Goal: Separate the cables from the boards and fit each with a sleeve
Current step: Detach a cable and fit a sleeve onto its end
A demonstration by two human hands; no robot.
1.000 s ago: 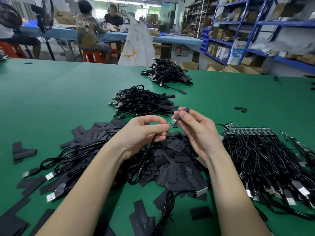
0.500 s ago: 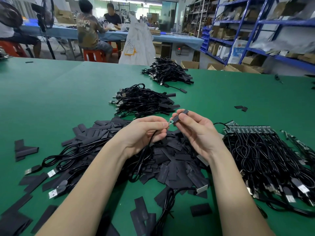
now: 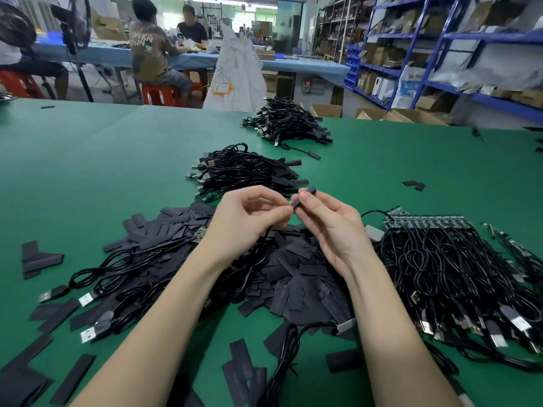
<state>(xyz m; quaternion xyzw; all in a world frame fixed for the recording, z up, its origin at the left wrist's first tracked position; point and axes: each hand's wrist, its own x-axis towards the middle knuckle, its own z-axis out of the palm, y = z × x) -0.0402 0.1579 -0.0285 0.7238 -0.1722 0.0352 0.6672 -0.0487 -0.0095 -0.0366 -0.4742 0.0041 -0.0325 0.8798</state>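
Observation:
My left hand [image 3: 246, 212] pinches the end of a black cable [image 3: 258, 254] whose cord hangs down from it into the heap below. My right hand [image 3: 326, 221] pinches a short black sleeve [image 3: 302, 196] right against my left fingertips; the cable's small board is hidden inside the sleeve. Below both hands lies a heap of flat black sleeves [image 3: 293, 277]. To the right a strip of green boards [image 3: 423, 223] has many black cables [image 3: 458, 277] still attached. Loose cables [image 3: 117, 277] lie at the left.
Two piles of sleeved cables lie farther back on the green table [image 3: 88, 171]: one in the middle [image 3: 244, 171], one at the far edge [image 3: 288, 121]. Stray sleeves [image 3: 38, 257] are scattered left and front. People sit at a blue table behind; blue shelving stands at the right.
The small green board that showed between my fingertips has gone inside the sleeve. My hands have closed together, and the view has shifted slightly.

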